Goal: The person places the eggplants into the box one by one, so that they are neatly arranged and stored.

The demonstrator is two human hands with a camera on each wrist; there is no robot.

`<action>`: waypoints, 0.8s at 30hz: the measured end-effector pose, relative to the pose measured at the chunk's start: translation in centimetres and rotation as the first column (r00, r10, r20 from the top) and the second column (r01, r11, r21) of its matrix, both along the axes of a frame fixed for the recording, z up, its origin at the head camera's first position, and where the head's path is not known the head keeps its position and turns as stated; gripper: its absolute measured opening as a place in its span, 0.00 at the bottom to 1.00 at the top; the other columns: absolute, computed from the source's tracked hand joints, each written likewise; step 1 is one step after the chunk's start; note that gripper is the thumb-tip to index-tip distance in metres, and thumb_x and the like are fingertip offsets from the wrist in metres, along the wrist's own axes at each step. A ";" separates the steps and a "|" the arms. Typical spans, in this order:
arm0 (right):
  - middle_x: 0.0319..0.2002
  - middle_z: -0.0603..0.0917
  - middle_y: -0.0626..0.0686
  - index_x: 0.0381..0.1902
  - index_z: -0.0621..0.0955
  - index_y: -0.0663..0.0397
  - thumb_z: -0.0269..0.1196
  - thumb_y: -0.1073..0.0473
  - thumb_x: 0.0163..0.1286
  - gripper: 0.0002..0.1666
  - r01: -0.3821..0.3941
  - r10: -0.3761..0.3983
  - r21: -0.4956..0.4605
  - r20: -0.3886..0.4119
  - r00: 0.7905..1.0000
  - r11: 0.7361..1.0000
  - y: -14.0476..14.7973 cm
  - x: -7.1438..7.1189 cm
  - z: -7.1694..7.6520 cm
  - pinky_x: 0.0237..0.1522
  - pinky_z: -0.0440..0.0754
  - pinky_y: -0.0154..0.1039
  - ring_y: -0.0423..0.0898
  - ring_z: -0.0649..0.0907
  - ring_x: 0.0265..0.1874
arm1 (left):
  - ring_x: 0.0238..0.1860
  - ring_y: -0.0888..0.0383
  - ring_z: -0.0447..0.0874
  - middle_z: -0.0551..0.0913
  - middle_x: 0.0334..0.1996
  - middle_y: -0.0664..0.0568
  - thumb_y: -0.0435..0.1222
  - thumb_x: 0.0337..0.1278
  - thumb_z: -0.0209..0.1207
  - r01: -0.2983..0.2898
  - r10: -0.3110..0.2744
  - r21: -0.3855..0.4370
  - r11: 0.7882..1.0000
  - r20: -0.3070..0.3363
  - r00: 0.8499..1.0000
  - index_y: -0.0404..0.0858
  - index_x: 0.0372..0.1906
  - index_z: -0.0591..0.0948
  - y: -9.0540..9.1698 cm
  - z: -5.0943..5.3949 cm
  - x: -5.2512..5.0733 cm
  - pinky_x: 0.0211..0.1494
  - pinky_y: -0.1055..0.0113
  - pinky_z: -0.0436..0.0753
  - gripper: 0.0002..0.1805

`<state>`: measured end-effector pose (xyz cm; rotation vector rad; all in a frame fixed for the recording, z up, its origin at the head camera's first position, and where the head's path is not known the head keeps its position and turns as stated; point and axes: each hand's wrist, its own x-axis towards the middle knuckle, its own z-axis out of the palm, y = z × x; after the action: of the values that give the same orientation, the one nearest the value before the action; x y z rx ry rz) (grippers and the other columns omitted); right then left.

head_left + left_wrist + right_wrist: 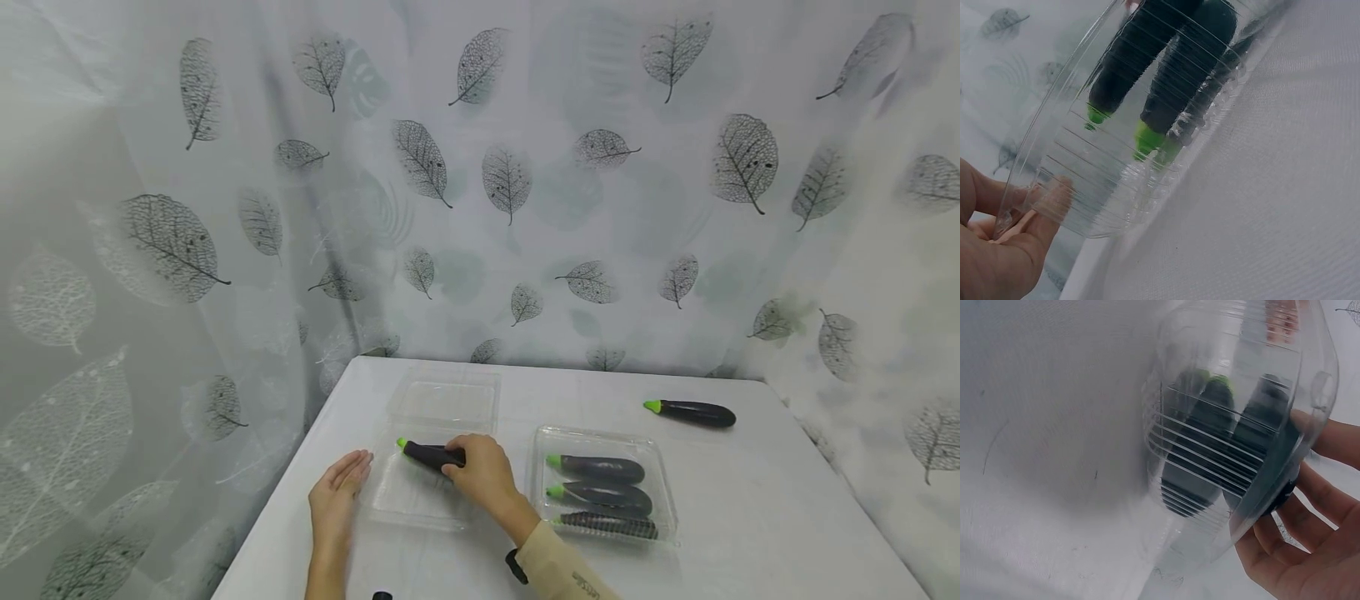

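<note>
In the head view my right hand (pixel 480 471) grips the thick end of a dark eggplant (pixel 424 454) over a clear plastic container (pixel 420 510), whose lid (pixel 444 403) lies folded back. Its green stem end points left. My left hand (pixel 339 500) rests at the container's left edge, fingers fairly straight. The left wrist view shows the left hand (pixel 1007 240) at the rim of the ribbed wall. In the right wrist view, the right hand's fingers (pixel 1313 519) curl near the rim. Several eggplant shapes show through the plastic; I cannot tell which are reflections.
To the right stands a closed clear box (pixel 663 500) with three eggplants (pixel 603 497). A single eggplant (pixel 693 413) lies at the table's back right. The white table (pixel 772 500) ends at a leaf-print curtain (pixel 555 208). A small black object (pixel 382 595) shows at the bottom edge.
</note>
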<state>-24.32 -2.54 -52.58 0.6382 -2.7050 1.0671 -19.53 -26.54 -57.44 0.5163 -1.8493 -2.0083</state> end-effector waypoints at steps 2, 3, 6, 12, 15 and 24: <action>0.44 0.91 0.52 0.46 0.91 0.53 0.78 0.58 0.60 0.16 0.001 -0.001 0.001 -0.008 1.000 1.000 -0.1 0.0 -0.1 0.45 0.89 0.46 0.50 0.88 0.45 | 0.66 0.47 0.81 0.79 0.66 0.33 0.26 0.74 0.56 -0.004 0.004 -0.001 1.000 0.000 1.000 0.27 0.68 0.74 0.0 0.0 0.0 0.61 0.73 0.85 0.21; 0.44 0.91 0.52 0.46 0.91 0.53 0.79 0.58 0.60 0.16 0.001 -0.001 0.000 -0.011 1.000 1.000 -0.2 0.0 -0.1 0.45 0.89 0.46 0.50 0.88 0.45 | 0.65 0.47 0.82 0.79 0.66 0.33 0.26 0.74 0.56 -0.005 0.005 0.003 1.000 -0.003 1.000 0.27 0.68 0.74 0.0 0.0 0.1 0.61 0.72 0.85 0.21; 0.42 0.91 0.52 0.45 0.91 0.53 0.79 0.59 0.58 0.16 0.005 -0.005 0.005 -0.019 1.000 1.000 -0.4 0.0 -0.3 0.45 0.89 0.45 0.50 0.88 0.44 | 0.65 0.49 0.82 0.79 0.66 0.32 0.25 0.74 0.56 0.005 -0.004 0.014 1.000 -0.022 1.000 0.26 0.68 0.74 0.0 0.0 0.1 0.62 0.71 0.85 0.21; 0.41 0.91 0.53 0.44 0.91 0.54 0.80 0.61 0.55 0.17 0.012 -0.011 0.023 -0.030 0.999 1.000 -0.8 0.0 -0.8 0.45 0.89 0.45 0.50 0.87 0.44 | 0.63 0.51 0.83 0.79 0.66 0.33 0.25 0.75 0.55 0.011 -0.009 0.026 1.000 -0.040 0.999 0.25 0.68 0.74 0.0 -0.1 0.1 0.63 0.70 0.85 0.20; 0.41 0.91 0.53 0.43 0.91 0.53 0.81 0.61 0.54 0.17 0.026 -0.025 0.039 -0.043 0.999 0.999 -0.9 0.1 -1.1 0.45 0.89 0.45 0.50 0.87 0.44 | 0.64 0.50 0.83 0.79 0.66 0.33 0.25 0.76 0.55 0.015 -0.014 0.021 1.000 -0.037 0.999 0.25 0.68 0.73 0.0 -0.1 0.1 0.63 0.71 0.85 0.20; 0.40 0.90 0.50 0.41 0.91 0.50 0.81 0.58 0.52 0.17 0.043 -0.035 0.096 -0.085 0.996 0.994 -1.1 0.3 -1.8 0.42 0.88 0.42 0.47 0.84 0.42 | 0.64 0.50 0.83 0.79 0.66 0.33 0.25 0.75 0.56 0.010 -0.010 0.019 1.000 -0.026 1.000 0.25 0.68 0.73 0.1 0.0 0.0 0.63 0.71 0.85 0.21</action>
<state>-24.01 -3.63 -54.36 0.6279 -2.6996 0.8832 -19.49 -26.48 -57.43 0.4850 -1.8220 -2.0317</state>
